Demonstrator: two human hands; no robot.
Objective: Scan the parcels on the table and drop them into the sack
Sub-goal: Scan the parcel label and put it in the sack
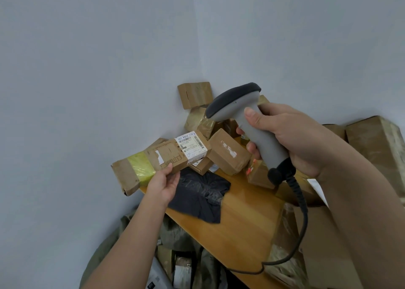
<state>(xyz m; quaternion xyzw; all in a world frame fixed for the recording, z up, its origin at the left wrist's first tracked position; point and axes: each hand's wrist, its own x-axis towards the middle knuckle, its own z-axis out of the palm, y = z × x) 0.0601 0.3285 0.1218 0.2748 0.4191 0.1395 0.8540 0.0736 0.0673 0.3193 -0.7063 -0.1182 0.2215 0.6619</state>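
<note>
- The wooden bench runs into the wall corner, and a heap of brown parcels lies along its far side and right end; a dark plastic mailer lies flat on the near part.
- The sack hangs open below the bench's near-left edge, with a few wrapped packages already visible inside.
- The held parcel is a long cardboard box with a yellow-green taped band, raised just above the bench's left corner, its white barcode label facing up.
- The scanner is a grey pistol-grip unit on a coiled cable; its head points down and left towards that label.
- The right hand is wrapped around the scanner grip, thumb along the front.
- The left hand pinches the held parcel's near edge, thumb on top.
- Risks, as I judge them: the parcel is gripped near one long edge only, so it could tip or slip out before reaching the sack. The label curves over a box edge and sits at an angle, which may cause a misread. The trailing cable could drag nearby parcels off the bench.
</note>
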